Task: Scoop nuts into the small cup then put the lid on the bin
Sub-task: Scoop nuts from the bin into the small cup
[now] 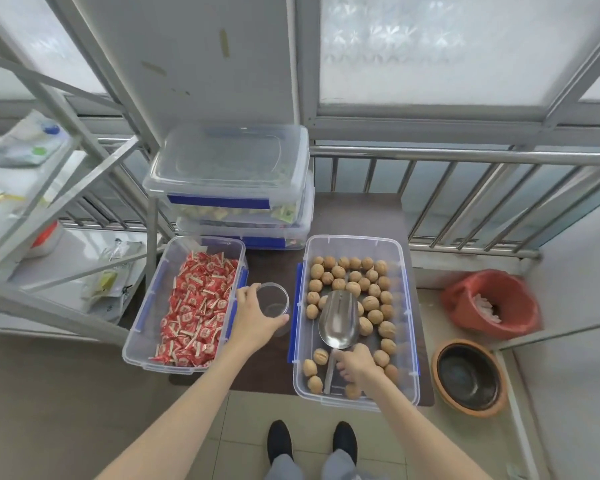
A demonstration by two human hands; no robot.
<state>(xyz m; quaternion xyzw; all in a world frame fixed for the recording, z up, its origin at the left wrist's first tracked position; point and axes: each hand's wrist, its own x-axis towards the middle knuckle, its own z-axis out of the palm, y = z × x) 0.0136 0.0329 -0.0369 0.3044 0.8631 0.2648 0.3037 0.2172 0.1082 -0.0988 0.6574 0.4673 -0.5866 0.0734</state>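
An open clear bin (409, 306) with blue clips holds several walnuts (373, 291) in a single layer. A metal scoop (338, 318) lies inside it, empty, bowl pointing away from me. My right hand (357, 365) grips the scoop's handle at the near end of the bin. My left hand (257, 318) is wrapped around a small clear cup (274, 301), which stands empty on the dark table between the two open bins. No loose lid for the walnut bin shows.
A second open bin (142, 327) of red-wrapped candies sits to the left. Two lidded bins (229, 174) are stacked behind. A metal rack (66, 188) stands at left, a railing (465, 157) behind, a red bucket (492, 303) and a clay pot (468, 375) on the floor at right.
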